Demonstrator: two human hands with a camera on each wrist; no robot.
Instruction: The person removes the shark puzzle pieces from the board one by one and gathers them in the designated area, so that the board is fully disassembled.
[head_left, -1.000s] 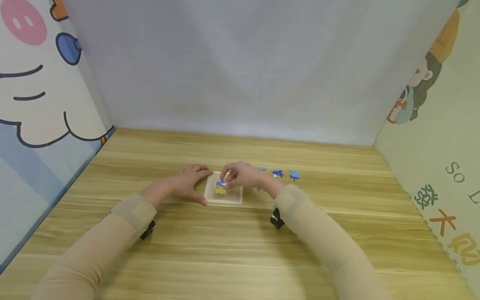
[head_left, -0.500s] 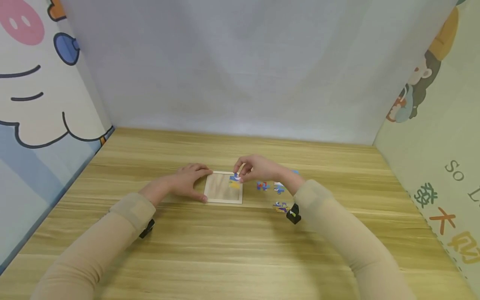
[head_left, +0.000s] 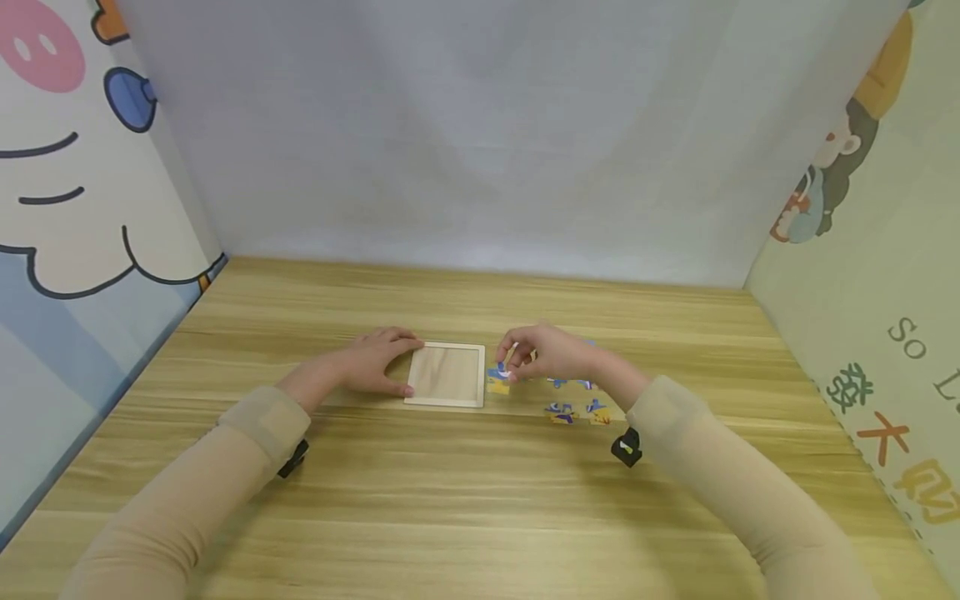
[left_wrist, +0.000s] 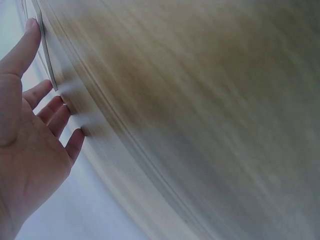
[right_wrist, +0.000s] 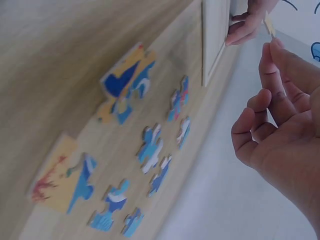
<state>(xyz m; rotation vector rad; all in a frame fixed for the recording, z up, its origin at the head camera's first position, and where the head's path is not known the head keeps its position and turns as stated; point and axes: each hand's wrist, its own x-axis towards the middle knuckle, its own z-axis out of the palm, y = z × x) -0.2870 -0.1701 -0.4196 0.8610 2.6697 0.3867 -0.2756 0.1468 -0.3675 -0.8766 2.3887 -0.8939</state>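
In the head view a square wooden puzzle tray [head_left: 444,403] lies flat on the table with its inside bare. Along its left side my left hand [head_left: 372,362] is spread, thumb at the near corner and a finger at the far corner. The left wrist view shows this hand [left_wrist: 37,130] with its thumb and index fingertip touching the tray's thin edge [left_wrist: 46,52]. Just right of the tray, my right hand [head_left: 553,353] pinches a blue and yellow jigsaw piece [head_left: 497,378] between thumb and index finger. That piece [right_wrist: 270,24] shows edge-on in the right wrist view.
Several loose jigsaw pieces lie on the wood-grain table right of the tray, among them a yellow one with red coral [right_wrist: 54,175] and a yellow and blue one [right_wrist: 127,80]. My right forearm covers some in the head view. A pale curtain [head_left: 480,167] hangs behind.
My right hand has carried the pinched jigsaw piece rightward, from over the tray to beyond its right edge. My left hand and the tray have stayed almost where they were.
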